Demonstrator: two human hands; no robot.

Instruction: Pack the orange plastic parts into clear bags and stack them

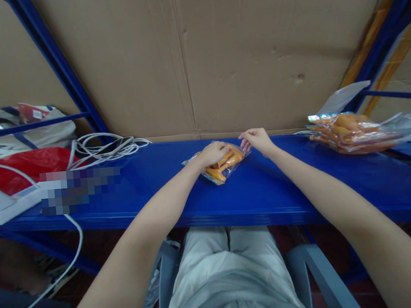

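Note:
A clear plastic bag (229, 160) with orange pieces inside lies on the blue tabletop in front of me. The exact kind of the orange pieces is hard to make out; the bag has a colourful printed edge. My left hand (213, 154) lies over the bag's upper left part, its fingers curled onto the plastic and gripping it. Just beyond the bag's right end is my right hand (256, 141), its fingers loosely bent and a little apart, with nothing visible in them.
Several similar orange-filled bags (347, 132) are piled at the right. On the left are coiled white cables (104, 148), a red bag (37, 164), a white power strip (12, 204) and a canvas bag (23, 129). Cardboard (218, 57) stands behind the blue table (266, 187).

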